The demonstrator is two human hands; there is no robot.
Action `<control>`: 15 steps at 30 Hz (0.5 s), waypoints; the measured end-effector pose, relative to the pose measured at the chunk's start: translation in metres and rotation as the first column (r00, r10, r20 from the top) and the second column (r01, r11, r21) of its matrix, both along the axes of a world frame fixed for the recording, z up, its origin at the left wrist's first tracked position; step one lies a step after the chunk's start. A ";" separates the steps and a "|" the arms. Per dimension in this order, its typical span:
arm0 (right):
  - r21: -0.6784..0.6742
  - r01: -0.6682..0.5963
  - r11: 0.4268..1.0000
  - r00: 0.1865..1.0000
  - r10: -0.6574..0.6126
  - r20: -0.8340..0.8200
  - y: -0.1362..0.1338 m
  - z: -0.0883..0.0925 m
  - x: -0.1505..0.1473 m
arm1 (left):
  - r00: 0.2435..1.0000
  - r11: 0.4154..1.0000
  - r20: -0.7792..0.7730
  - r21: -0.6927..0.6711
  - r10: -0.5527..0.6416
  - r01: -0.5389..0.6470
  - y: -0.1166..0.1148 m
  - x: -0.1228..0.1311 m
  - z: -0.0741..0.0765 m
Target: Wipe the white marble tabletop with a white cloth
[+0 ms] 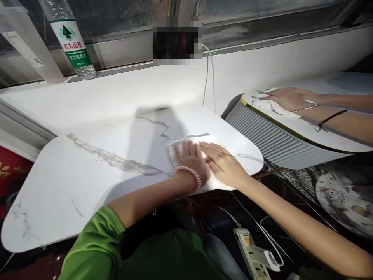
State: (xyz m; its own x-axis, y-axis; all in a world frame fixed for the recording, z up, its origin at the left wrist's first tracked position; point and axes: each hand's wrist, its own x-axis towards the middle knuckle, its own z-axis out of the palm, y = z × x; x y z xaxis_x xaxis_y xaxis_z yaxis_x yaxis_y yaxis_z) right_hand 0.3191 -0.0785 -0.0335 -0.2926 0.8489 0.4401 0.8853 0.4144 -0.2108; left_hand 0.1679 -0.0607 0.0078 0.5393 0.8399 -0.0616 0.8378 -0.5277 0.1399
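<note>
Both hands are flat and ungripped, left (192, 157) and right (224, 161) side by side, pressing a white cloth (215, 182) onto the marbled table (96, 186), toward its 3 o'clock side. From there, someone else's hand (287, 98) is on another cloth (275, 109) at 2 o'clock, power strip (246, 251) at 5, bottle (72, 42) at 10.

Left grip (194, 160) and right grip (223, 162) lie palm down side by side (fingers (191, 149) outstretched), both forearms (151, 196) angled inward.
</note>
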 end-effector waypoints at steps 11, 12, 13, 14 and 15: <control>-0.078 0.042 0.996 0.999 -0.039 0.030 0.041 0.009 0.088 | 0.999 0.999 0.029 0.009 -0.033 0.033 0.042 0.088 0.001; -0.081 0.036 0.996 0.999 -0.034 0.026 0.052 0.011 0.088 | 0.999 1.000 0.026 0.006 -0.023 0.023 0.051 0.089 0.000; -0.082 0.031 0.996 0.999 -0.030 0.023 0.063 0.011 0.087 | 1.000 1.000 0.024 0.006 -0.011 0.011 0.061 0.090 -0.001; -0.084 0.027 0.996 0.999 -0.026 0.020 0.074 0.012 0.086 | 1.000 1.000 0.029 0.011 0.004 -0.004 0.071 0.091 -0.003; -0.085 0.024 0.996 1.000 -0.023 0.016 0.086 0.012 0.085 | 0.999 1.000 0.040 0.020 0.020 -0.021 0.081 0.091 -0.004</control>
